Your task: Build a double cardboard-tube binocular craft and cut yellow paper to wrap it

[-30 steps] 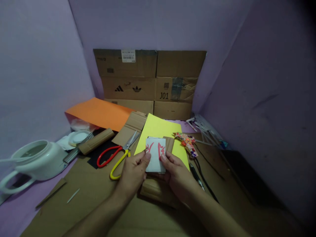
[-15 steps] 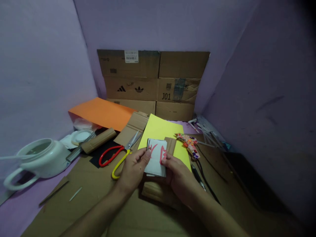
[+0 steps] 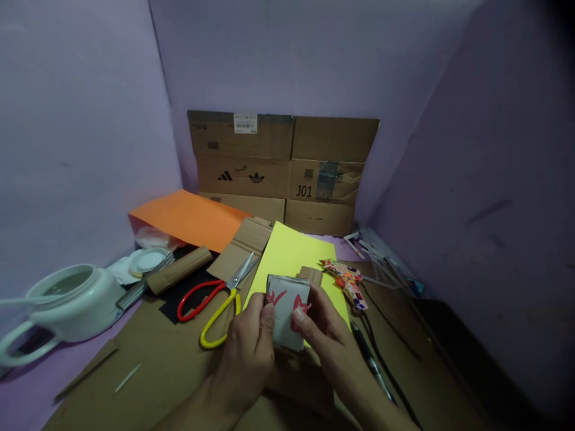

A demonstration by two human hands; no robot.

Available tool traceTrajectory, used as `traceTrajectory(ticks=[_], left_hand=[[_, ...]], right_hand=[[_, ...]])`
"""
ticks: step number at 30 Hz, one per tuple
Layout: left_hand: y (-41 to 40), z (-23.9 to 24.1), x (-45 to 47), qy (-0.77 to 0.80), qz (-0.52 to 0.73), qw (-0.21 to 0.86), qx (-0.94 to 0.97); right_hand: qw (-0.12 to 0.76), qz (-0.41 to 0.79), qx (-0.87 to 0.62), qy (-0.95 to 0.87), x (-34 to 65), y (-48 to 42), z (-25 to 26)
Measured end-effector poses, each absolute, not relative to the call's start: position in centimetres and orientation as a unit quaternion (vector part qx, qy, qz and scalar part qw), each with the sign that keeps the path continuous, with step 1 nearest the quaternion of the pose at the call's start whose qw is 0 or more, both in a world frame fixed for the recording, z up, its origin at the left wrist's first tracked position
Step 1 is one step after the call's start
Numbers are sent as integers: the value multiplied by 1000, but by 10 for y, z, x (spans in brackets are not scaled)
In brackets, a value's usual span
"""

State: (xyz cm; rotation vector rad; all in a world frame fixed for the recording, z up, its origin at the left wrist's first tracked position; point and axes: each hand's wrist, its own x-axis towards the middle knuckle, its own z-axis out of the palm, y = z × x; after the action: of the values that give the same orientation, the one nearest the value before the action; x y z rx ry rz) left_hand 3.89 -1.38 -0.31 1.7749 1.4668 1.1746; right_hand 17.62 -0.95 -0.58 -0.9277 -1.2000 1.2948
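Observation:
Between my two hands is a small stack of white cardboard pieces (image 3: 284, 323) with red marks on its top face. My left hand (image 3: 251, 341) grips its left edge, thumb on the front. My right hand (image 3: 326, 326) closes on the right edge, its thumb pressed over a red mark. Behind the stack lies a yellow sheet (image 3: 300, 245), with a strip of brown cardboard (image 3: 311, 275) on it. Scissors (image 3: 231, 294) with one red and one yellow handle rest left of the stack, blades parted. The undersides of both hands are hidden.
At the left stands a white pot (image 3: 76, 305); near it lies a rolled cardboard tube (image 3: 179, 269). A patterned glue gun (image 3: 345, 281) with a cord and a pen (image 3: 371, 359) lie at the right. An orange sheet (image 3: 193, 216) and an upright cardboard panel (image 3: 278, 173) are behind.
The stack and both hands have come lower and closer to me. Its pieces look more evenly lined up, and its top edge now shows. The view has tilted up slightly.

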Motion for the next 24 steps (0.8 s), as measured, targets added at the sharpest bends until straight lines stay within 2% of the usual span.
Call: traceTrajectory(ticks=[2,6,12,18,24], left_hand=[[-14,-3,39,539,421,254,683],[-13,-8,38,520,405,223,718],[-11,-15,38,493,415,239,726],[-11,-14,38,476,428,184,746],[-10,-15,38,474,427,180,748]], right_hand=[[575,509,-391,-507,179,-7,-9],[585,478,-396,-522,185,-3,-11],[601,526,-397,-453,186,-3,-4],[614,561,-386,-400,182,-4,4],[600,581,-399,-378,182,-5,8]])
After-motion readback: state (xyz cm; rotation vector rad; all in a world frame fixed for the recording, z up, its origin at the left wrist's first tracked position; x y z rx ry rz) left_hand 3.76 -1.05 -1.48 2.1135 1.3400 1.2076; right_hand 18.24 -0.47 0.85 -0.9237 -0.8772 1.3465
